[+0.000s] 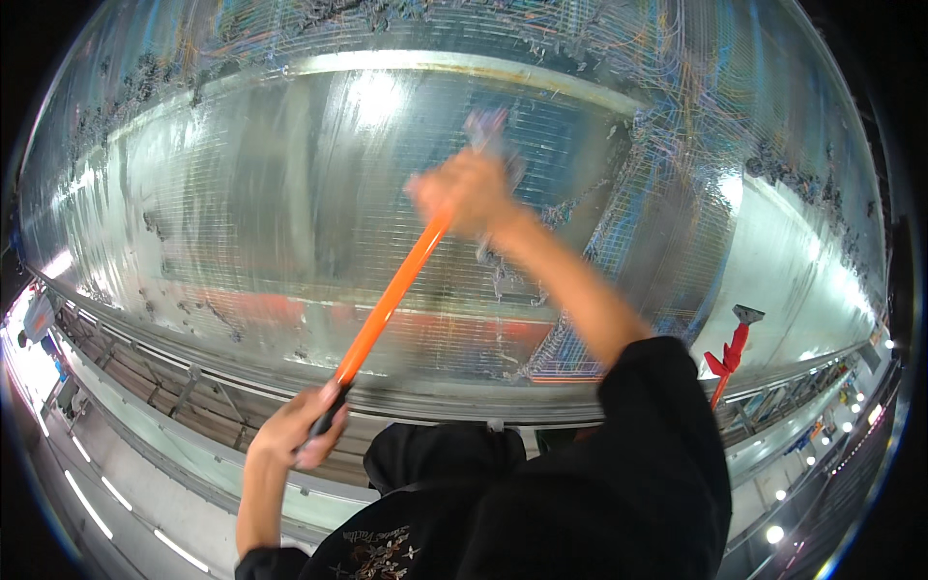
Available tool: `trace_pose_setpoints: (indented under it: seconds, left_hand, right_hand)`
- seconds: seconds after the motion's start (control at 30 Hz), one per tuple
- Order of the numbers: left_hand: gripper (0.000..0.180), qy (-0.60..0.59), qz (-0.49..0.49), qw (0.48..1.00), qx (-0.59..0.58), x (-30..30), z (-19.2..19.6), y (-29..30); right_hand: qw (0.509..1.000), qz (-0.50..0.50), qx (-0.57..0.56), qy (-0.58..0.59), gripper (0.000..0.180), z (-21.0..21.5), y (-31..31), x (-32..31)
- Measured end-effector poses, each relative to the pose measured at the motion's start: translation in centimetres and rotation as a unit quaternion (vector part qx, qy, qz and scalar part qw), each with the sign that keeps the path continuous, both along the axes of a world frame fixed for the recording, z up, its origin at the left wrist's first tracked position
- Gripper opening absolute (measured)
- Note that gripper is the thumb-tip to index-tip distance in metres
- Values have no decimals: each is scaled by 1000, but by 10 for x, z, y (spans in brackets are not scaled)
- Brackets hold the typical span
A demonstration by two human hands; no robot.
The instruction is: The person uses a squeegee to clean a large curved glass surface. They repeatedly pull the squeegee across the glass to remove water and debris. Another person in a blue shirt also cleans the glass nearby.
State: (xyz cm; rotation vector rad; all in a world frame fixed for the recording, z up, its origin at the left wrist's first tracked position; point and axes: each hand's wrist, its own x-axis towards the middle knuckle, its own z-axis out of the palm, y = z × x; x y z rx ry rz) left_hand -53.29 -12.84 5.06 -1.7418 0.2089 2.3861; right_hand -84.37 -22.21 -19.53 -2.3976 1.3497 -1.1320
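Note:
A long-handled tool point(391, 295) with an orange shaft and black grip slants across a large glossy panel point(232, 193). My left hand point(304, 425) is closed round the black grip at its near end. Higher up, my right hand point(464, 193) grips the orange shaft close to its far end, blurred by motion. Just beyond those fingers, the tool's head is smeared, so its shape is unclear. Fine ruled lines and coloured streaks cover parts of the panel. Dark shreds of residue point(493, 261) hang beside and below my right hand.
Another tool point(739, 333), with a flat blade and red cloth tied round its orange shaft, stands at the right. Dark clumps point(793, 169) lie along the panel's far and right parts. A metal rail point(425, 391) edges its near side. Rows of lights show at both lower sides.

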Motion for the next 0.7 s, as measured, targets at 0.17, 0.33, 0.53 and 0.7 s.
trace_pose_setpoints:
  seconds: [0.17, 0.33, 0.53, 0.7]
  left_hand:
    - [53, 49, 84, 995, 23, -73, -8, -29]
    - [52, 3, 141, 989, 45, 71, 30, 108]
    - [52, -134, 141, 973, 122, 181, 104, 196]
    - [68, -88, -96, 978, -161, 56, -12, 52]
  right_hand:
    - [990, 79, 101, 63, 30, 12, -83, -74]
    - [976, 169, 138, 10, 19, 12, 63, 101]
    - [943, 225, 237, -57, 17, 39, 199, 253]
    - [988, 97, 112, 43, 14, -4, 39, 60]
